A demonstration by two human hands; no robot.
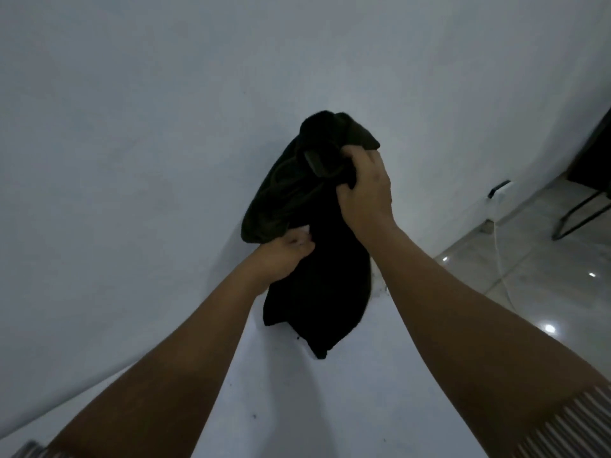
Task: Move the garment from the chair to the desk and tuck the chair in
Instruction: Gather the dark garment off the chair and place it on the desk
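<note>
Right now we hold the dark garment (310, 233) up in the air with both hands, in front of a pale wall (132, 127). Our right hand (363, 193) has a tight grip on a bunched part near the top. Our left hand (286, 256) pinches the cloth lower down, on its left edge. Both are closed on it. The rest hangs down loose to a point over the white bench (297, 408), and we cannot tell if the tip touches it.

What could go wrong? The cloth is floppy, so if one hand lets go too soon, it could swing and slide off the edge to the shiny floor (529, 285). A thin white cord (499, 256) runs along that floor, and our feet could catch it when we step back for the chair. Dark legs (582, 213) show far right, but we cannot tell if that is our chair. It is dim, too, so we might miss the edge.
</note>
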